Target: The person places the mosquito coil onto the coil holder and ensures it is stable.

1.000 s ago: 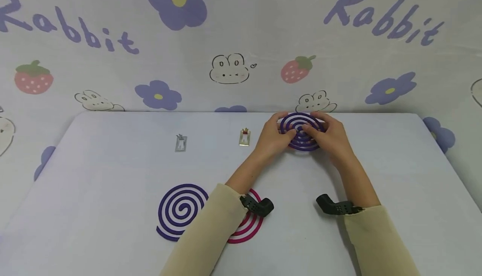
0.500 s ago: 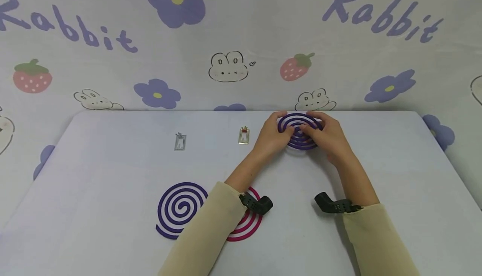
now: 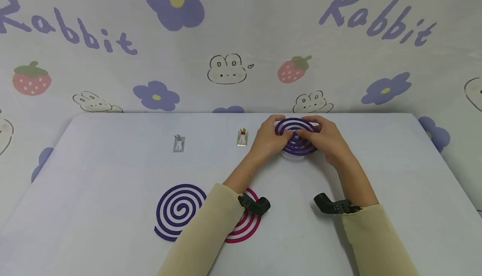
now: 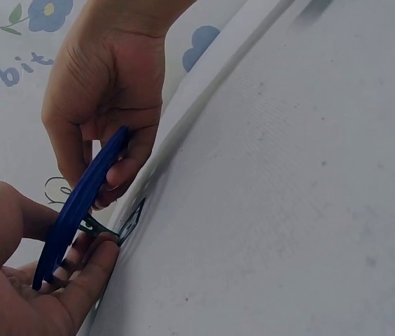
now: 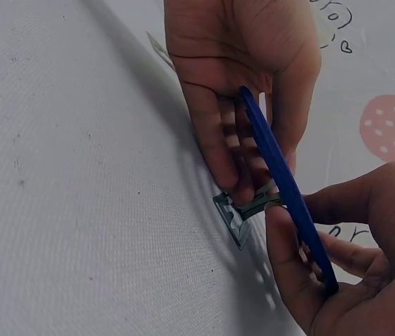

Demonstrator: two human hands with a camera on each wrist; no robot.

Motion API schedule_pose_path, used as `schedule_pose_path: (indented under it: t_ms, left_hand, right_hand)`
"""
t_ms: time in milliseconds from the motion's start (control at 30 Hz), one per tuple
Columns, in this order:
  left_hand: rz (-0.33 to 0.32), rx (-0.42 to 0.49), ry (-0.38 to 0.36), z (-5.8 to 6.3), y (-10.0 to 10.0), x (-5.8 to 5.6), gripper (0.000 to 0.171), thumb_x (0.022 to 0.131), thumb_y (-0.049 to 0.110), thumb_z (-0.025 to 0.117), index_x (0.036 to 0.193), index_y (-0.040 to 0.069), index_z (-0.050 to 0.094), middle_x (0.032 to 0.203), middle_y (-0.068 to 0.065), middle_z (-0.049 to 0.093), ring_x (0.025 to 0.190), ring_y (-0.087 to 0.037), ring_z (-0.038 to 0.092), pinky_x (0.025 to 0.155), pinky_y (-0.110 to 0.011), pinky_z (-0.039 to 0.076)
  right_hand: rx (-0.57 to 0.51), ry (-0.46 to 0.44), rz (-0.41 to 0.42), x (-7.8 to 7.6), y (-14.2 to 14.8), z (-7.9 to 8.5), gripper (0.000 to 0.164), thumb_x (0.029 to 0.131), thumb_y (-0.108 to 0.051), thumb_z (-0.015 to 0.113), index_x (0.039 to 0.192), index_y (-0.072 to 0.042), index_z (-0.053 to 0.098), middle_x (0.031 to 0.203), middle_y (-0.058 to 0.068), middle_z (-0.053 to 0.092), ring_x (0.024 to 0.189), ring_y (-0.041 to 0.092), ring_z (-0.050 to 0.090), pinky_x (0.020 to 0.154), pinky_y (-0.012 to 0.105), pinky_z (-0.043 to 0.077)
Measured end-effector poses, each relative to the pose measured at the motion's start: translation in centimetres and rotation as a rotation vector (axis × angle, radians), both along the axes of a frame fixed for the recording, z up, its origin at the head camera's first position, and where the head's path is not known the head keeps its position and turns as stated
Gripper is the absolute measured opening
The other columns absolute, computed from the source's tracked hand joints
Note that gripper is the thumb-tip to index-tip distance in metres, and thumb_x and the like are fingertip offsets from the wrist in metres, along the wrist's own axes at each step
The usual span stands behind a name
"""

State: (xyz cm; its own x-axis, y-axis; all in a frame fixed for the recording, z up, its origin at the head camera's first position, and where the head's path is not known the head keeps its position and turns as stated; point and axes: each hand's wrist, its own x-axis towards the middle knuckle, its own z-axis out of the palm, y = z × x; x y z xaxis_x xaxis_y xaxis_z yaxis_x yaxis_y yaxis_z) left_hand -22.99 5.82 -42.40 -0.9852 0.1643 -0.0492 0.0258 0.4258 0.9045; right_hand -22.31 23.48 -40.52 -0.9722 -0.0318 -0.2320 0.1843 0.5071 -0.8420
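Observation:
A purple mosquito coil is raised near the table's back edge between my two hands. My left hand grips its left side, thumb on top near the centre and fingers round behind. From the other side my right hand grips it likewise, the two thumbs almost meeting. Under the coil a small metal coil stand shows in the right wrist view, its prong rising toward the coil's centre. Whether the prong is through the coil cannot be told; fingers hide it.
Two more small metal stands, one silver and one gold-coloured, lie left of my hands. Nearer me, a purple coil and a pink coil lie flat, partly covered by my left sleeve. A printed cloth hangs behind.
The coil and both hands have shifted slightly toward me and to the left. Both grips stay much the same. The head view has also moved a little.

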Motion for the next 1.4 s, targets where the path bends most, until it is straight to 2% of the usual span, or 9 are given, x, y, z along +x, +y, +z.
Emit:
schedule_pose_path:
  t_ms: [333, 667, 867, 967, 1067, 1133, 1333, 1400]
  left_hand:
    - [0.013, 0.011, 0.006, 0.0, -0.07, 0.27, 0.05, 0.098, 0.018, 0.068, 0.146, 0.005, 0.06, 0.134, -0.022, 0.071, 0.124, -0.033, 0.068, 0.111, -0.043, 0.054]
    - [0.051, 0.038, -0.015, 0.11, 0.12, 0.42, 0.048, 0.097, 0.017, 0.071, 0.144, 0.007, 0.062, 0.129, -0.022, 0.073, 0.12, -0.033, 0.071, 0.108, -0.042, 0.057]
    - [0.062, 0.034, -0.007, 0.09, 0.15, 0.48, 0.049, 0.097, 0.018, 0.073, 0.144, 0.009, 0.062, 0.123, -0.02, 0.075, 0.113, -0.031, 0.072, 0.102, -0.041, 0.058]
    - [0.069, 0.03, -0.004, 0.09, 0.2, 0.5, 0.051, 0.096, 0.018, 0.073, 0.145, 0.01, 0.061, 0.124, -0.02, 0.074, 0.114, -0.031, 0.071, 0.102, -0.042, 0.057]
    - [0.071, 0.028, -0.002, 0.14, 0.31, 0.53, 0.053, 0.096, 0.018, 0.072, 0.147, 0.01, 0.058, 0.132, -0.019, 0.071, 0.122, -0.032, 0.068, 0.108, -0.044, 0.055]
    - [0.066, 0.035, -0.002, 0.17, 0.36, 0.55, 0.053, 0.098, 0.018, 0.07, 0.148, 0.009, 0.057, 0.135, -0.02, 0.07, 0.126, -0.033, 0.067, 0.111, -0.046, 0.053]
    - [0.058, 0.055, 0.011, 0.46, 0.18, 0.45, 0.051, 0.099, 0.018, 0.068, 0.148, 0.008, 0.057, 0.133, -0.021, 0.071, 0.124, -0.034, 0.068, 0.11, -0.046, 0.054]
    - [0.054, 0.048, 0.013, 0.64, 0.04, 0.42, 0.051, 0.099, 0.017, 0.068, 0.148, 0.008, 0.057, 0.134, -0.021, 0.07, 0.126, -0.033, 0.067, 0.11, -0.045, 0.054]
  right_hand:
    - [0.005, 0.0, 0.0, -0.03, 0.01, -0.32, 0.063, 0.102, -0.023, 0.067, 0.158, -0.005, 0.046, 0.129, 0.022, 0.058, 0.11, 0.025, 0.058, 0.084, 0.02, 0.049]
    - [-0.014, -0.03, -0.022, -0.19, 0.04, -0.51, 0.064, 0.101, -0.024, 0.068, 0.159, -0.006, 0.045, 0.128, 0.02, 0.059, 0.109, 0.023, 0.059, 0.086, 0.022, 0.05]
    - [-0.017, -0.027, -0.031, -0.11, 0.08, -0.46, 0.065, 0.1, -0.024, 0.07, 0.158, -0.005, 0.046, 0.13, 0.021, 0.061, 0.108, 0.022, 0.061, 0.082, 0.018, 0.05]
    - [-0.024, -0.025, -0.034, 0.0, -0.02, -0.32, 0.065, 0.1, -0.022, 0.07, 0.158, -0.005, 0.045, 0.137, 0.026, 0.06, 0.113, 0.026, 0.061, 0.087, 0.021, 0.051]
    - [-0.049, -0.018, -0.046, 0.12, -0.2, -0.17, 0.067, 0.1, -0.019, 0.07, 0.16, -0.007, 0.042, 0.145, 0.03, 0.058, 0.123, 0.031, 0.061, 0.098, 0.03, 0.052]
    - [-0.065, -0.006, -0.055, 0.15, -0.32, -0.13, 0.068, 0.1, -0.017, 0.069, 0.161, -0.008, 0.041, 0.148, 0.031, 0.057, 0.125, 0.032, 0.06, 0.101, 0.031, 0.052]
    - [-0.08, 0.037, -0.098, 0.05, -0.62, -0.12, 0.063, 0.099, -0.015, 0.07, 0.157, -0.006, 0.047, 0.132, 0.026, 0.063, 0.098, 0.014, 0.064, 0.079, 0.013, 0.053]
    - [-0.065, 0.04, -0.101, 0.06, -0.68, 0.0, 0.061, 0.099, -0.016, 0.07, 0.155, -0.005, 0.049, 0.131, 0.025, 0.063, 0.097, 0.013, 0.063, 0.076, 0.011, 0.052]
